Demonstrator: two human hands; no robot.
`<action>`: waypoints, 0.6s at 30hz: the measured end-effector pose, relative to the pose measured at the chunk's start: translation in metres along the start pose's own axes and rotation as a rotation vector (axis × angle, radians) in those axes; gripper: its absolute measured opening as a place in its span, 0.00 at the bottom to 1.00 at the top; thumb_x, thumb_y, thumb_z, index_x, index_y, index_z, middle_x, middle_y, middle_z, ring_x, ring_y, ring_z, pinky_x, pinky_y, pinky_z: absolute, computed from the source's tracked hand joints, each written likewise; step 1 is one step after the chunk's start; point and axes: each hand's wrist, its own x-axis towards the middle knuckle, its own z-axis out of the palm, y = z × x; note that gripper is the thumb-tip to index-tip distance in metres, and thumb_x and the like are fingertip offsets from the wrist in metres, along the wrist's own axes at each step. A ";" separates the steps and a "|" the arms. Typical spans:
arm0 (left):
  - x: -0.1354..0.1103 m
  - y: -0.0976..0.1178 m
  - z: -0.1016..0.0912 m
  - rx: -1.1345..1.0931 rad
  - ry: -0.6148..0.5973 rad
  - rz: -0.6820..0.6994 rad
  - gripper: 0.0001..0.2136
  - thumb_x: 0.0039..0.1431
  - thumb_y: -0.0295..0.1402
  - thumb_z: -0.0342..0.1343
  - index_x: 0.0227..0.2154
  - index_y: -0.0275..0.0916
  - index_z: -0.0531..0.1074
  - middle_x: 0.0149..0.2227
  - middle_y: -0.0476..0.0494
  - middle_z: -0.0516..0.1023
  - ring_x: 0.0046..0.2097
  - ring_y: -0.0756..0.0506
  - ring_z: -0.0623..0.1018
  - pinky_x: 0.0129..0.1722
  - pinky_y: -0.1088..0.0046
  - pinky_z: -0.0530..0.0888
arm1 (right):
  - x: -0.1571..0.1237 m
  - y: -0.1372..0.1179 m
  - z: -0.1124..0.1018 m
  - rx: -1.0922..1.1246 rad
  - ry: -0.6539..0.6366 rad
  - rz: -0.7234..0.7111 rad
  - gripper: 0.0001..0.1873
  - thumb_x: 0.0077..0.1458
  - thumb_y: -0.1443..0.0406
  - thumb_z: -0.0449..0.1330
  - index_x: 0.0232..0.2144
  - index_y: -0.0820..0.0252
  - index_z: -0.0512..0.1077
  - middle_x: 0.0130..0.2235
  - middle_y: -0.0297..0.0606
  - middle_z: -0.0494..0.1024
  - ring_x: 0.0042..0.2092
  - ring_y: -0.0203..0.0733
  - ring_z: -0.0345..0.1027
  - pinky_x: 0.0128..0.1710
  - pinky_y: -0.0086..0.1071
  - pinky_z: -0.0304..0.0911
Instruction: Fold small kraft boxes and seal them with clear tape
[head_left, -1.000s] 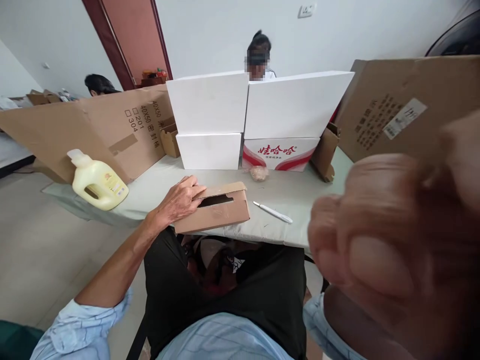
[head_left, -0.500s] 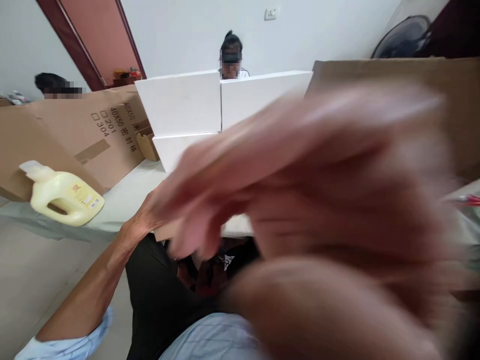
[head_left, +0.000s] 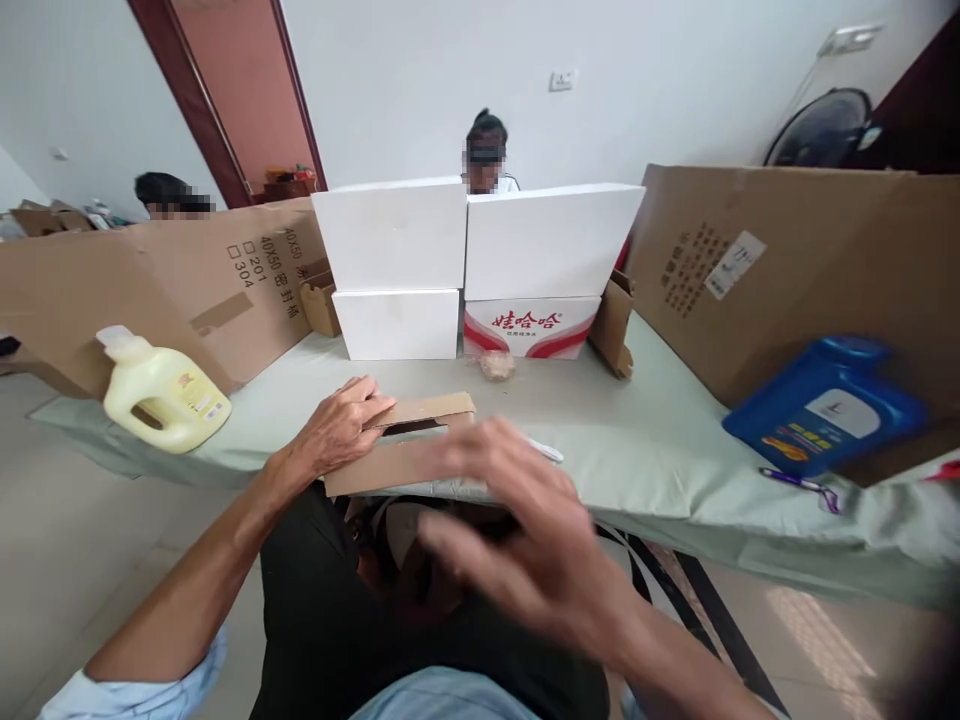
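Observation:
A folded piece of brown cardboard (head_left: 390, 468) with a dark gap along its middle lies at the near edge of the table. My left hand (head_left: 337, 425) is closed over its left end. In front of the cardboard's right end hovers my right hand (head_left: 525, 530), blurred by motion, thumb spread away from the fingers and nothing visible in it. Whether its fingertips touch the cardboard I cannot tell. Just past those fingers, a slim white object (head_left: 546, 450) lies partly hidden on the cloth.
White boxes (head_left: 397, 235) stand stacked at the back, one with red printing, a small beige lump (head_left: 496, 366) before them. A pale yellow jug (head_left: 169, 395) is left; a blue bottle (head_left: 829, 405) and purple pen (head_left: 799, 482) right. Large cardboard panels (head_left: 840, 260) flank the table; people sit beyond.
My right hand has dropped from close before the camera to beside the cardboard, uncovering the table's right side. My left hand stays on the cardboard.

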 end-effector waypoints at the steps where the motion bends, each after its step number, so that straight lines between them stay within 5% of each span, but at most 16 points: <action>1: 0.000 0.001 -0.001 -0.006 0.001 0.014 0.12 0.71 0.27 0.53 0.49 0.40 0.81 0.41 0.42 0.73 0.46 0.40 0.75 0.48 0.63 0.75 | 0.008 0.018 0.008 -0.067 0.034 0.037 0.21 0.71 0.61 0.65 0.63 0.47 0.75 0.58 0.45 0.79 0.60 0.55 0.73 0.58 0.52 0.75; 7: -0.003 0.009 -0.005 0.029 -0.025 0.045 0.12 0.64 0.25 0.59 0.49 0.41 0.79 0.44 0.41 0.74 0.48 0.39 0.75 0.50 0.60 0.75 | 0.007 0.101 0.057 -0.207 0.085 0.121 0.13 0.72 0.67 0.61 0.55 0.55 0.79 0.55 0.49 0.80 0.55 0.55 0.72 0.54 0.52 0.75; 12: -0.006 0.028 -0.005 0.127 -0.017 0.010 0.10 0.61 0.24 0.61 0.44 0.40 0.78 0.45 0.40 0.76 0.49 0.37 0.76 0.48 0.58 0.76 | -0.009 0.101 0.075 -0.203 0.231 0.078 0.16 0.70 0.72 0.58 0.53 0.53 0.79 0.54 0.48 0.79 0.55 0.53 0.71 0.55 0.51 0.73; 18: -0.008 0.032 0.001 -0.067 0.056 0.047 0.12 0.62 0.29 0.68 0.48 0.41 0.80 0.46 0.41 0.78 0.48 0.39 0.77 0.49 0.60 0.77 | -0.013 0.097 0.074 -0.240 0.256 0.055 0.17 0.69 0.73 0.58 0.53 0.54 0.79 0.54 0.47 0.79 0.54 0.53 0.72 0.54 0.50 0.73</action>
